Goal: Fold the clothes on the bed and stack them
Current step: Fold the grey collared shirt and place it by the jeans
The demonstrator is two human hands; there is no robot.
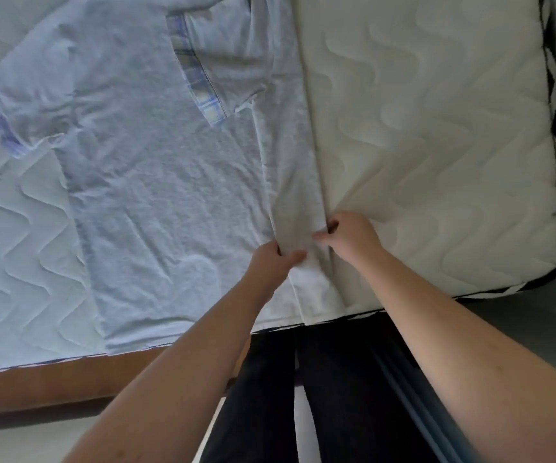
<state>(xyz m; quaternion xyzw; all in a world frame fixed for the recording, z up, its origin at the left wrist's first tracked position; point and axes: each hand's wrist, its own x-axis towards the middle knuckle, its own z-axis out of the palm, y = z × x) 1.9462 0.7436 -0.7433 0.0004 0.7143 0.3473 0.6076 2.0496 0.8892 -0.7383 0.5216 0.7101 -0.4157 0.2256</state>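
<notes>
Both hands, the left hand point(275, 259) and right hand point(346, 233), pinched the folded side panel of a grey T-shirt point(169, 182) spread on the bed point(437, 145), where an even, taut pull would likely keep the crease straight.

Bare forearms point(453, 329); dark trousers point(336, 396) with blue stripes.

No text, label, brand, number or sign is showing legibly anywhere around the person's hands, on the clothing or on the bedding.
</notes>
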